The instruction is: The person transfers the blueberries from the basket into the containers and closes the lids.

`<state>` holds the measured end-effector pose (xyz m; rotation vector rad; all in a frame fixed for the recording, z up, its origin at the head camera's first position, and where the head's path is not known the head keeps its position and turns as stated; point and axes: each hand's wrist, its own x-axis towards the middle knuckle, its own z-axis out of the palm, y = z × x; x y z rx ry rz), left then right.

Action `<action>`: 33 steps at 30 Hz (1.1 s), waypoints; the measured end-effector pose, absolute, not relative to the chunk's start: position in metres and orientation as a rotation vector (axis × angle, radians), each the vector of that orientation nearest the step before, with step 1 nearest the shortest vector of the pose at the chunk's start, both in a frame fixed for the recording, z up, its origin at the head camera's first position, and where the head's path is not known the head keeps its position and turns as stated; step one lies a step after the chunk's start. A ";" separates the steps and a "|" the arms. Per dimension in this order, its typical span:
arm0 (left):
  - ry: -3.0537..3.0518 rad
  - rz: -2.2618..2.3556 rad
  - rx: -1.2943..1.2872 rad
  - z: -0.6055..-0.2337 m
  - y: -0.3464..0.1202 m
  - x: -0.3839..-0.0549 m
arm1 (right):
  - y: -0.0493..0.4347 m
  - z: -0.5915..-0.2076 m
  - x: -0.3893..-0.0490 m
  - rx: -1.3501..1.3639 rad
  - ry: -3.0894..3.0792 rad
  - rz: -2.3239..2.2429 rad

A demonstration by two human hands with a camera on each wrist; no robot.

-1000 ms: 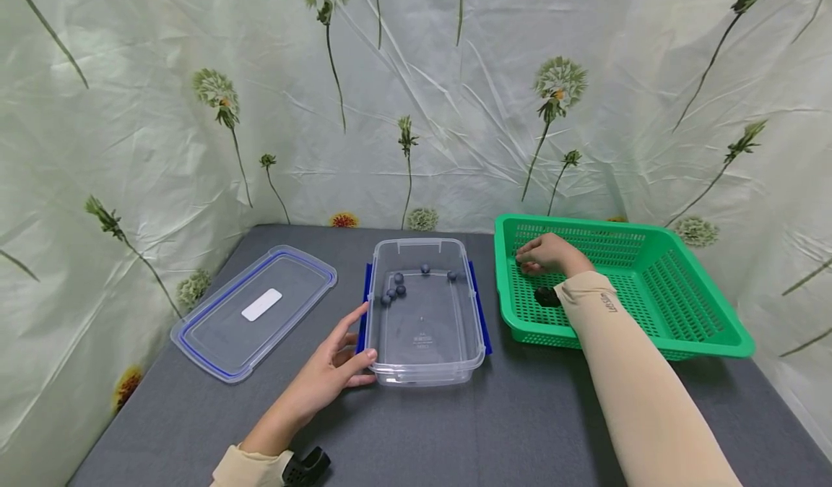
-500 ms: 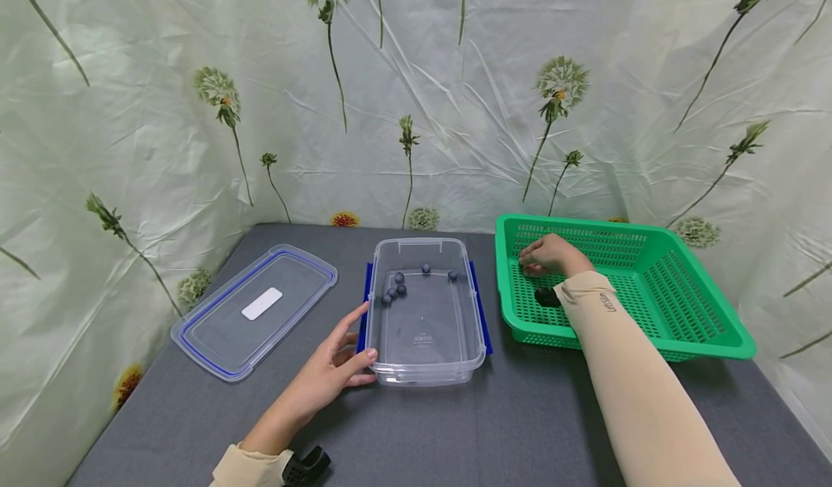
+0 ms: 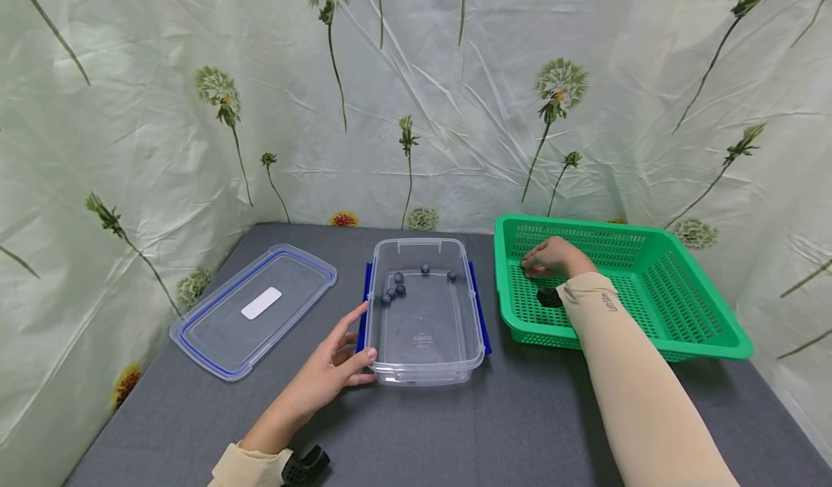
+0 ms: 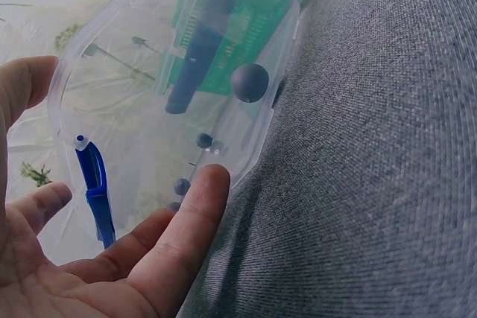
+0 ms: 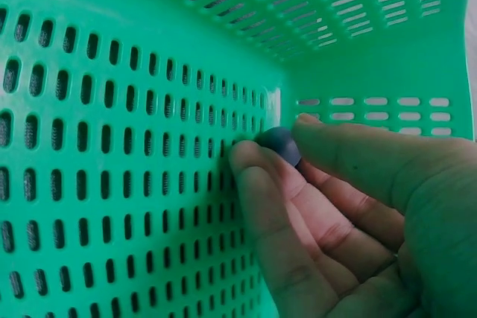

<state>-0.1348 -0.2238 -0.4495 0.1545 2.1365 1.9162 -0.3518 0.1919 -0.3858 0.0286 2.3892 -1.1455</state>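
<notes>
Blueberry (image 5: 282,145) sits pinched in the right hand (image 3: 555,256), green basket (image 3: 651,256) around that hand; left hand (image 3: 328,370), loosely spread, touches the clear container (image 3: 422,324) to its right.

Grey fabric surface (image 3: 442,429), lower frame. Directly on it: clear rectangular blue-rimmed plastic lid (image 3: 253,329) left, clear rectangular blue-clipped plastic box (image 3: 425,321) centre, green slotted plastic basket (image 3: 669,292) right.
</notes>
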 end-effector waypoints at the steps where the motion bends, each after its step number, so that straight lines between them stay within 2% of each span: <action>1: 2.137 1.915 0.153 -0.449 -0.224 -0.135 | 0.193 -0.386 -0.352 0.021 2.387 -1.150; 33: 2.141 1.910 0.160 -0.448 -0.224 -0.134 | 0.196 -0.382 -0.352 -0.036 2.419 -1.221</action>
